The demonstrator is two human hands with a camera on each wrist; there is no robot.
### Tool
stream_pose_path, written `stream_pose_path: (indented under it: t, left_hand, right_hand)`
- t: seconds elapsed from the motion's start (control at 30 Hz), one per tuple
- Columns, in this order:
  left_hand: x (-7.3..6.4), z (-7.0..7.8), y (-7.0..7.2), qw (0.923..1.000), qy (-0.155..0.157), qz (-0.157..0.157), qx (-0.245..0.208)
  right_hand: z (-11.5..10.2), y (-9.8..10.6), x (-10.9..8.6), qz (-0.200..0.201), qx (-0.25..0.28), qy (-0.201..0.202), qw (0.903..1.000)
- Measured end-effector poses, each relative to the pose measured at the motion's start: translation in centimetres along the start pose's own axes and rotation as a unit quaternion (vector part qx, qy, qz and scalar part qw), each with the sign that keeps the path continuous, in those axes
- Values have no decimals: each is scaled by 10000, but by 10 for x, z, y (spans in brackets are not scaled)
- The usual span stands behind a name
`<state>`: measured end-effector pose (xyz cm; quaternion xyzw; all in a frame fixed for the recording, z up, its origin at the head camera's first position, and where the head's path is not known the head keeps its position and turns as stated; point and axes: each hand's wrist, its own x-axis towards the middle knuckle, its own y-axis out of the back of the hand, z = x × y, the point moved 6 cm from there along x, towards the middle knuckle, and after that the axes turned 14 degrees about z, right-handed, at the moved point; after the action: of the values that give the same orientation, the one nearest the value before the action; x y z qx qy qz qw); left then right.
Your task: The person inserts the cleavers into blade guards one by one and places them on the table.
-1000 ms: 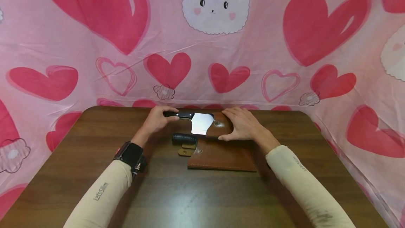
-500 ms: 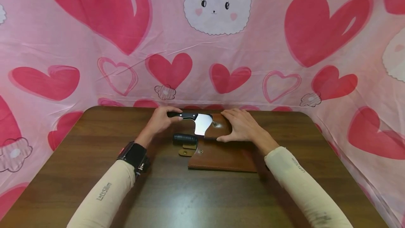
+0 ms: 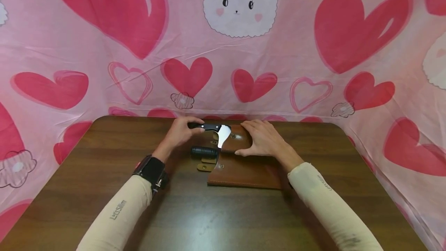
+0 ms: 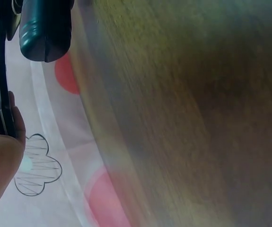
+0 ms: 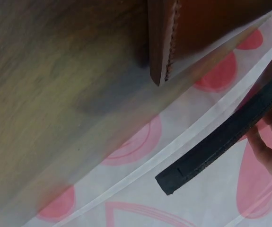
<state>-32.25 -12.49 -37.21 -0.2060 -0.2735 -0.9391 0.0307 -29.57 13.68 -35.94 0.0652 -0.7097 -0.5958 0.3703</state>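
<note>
My left hand (image 3: 178, 131) pinches the black riveted handle (image 3: 210, 127) of a small cleaver, its blade (image 3: 223, 135) pointing right. Part of that blade is hidden inside a brown leather sheath (image 3: 238, 136) with a snap stud. Thumb and fingers of my right hand (image 3: 263, 138) grip the sheath by its lower and upper edges. In the left wrist view the handle (image 4: 2, 90) appears edge-on between the fingers. The right wrist view shows a dark sheath edge (image 5: 216, 139) against the fingertips.
Just nearer on the wooden table (image 3: 195, 212) lies a larger brown leather sheath (image 3: 249, 173) with a black ribbed handle (image 3: 203, 152) sticking out leftward. A tan snap strap (image 3: 204, 167) juts beside it. A pink heart-print cloth (image 3: 223, 45) hangs behind the table.
The cleaver has slid rightward, deeper into the small sheath, so less blade shows. My left hand moved right with it; the right hand and sheath shifted slightly left.
</note>
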Motion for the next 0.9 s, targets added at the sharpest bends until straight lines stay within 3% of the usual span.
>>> stream_pose_path:
  t: [0.33,0.9]
  left_hand:
    - [0,5,-6,9998,-205,15,46]
    - [1,11,-7,9998,-140,-7,107]
  right_hand:
    - [-4,-1,1,-19,-35,-32,10000]
    - [-6,0,2,-45,91,-88,9999]
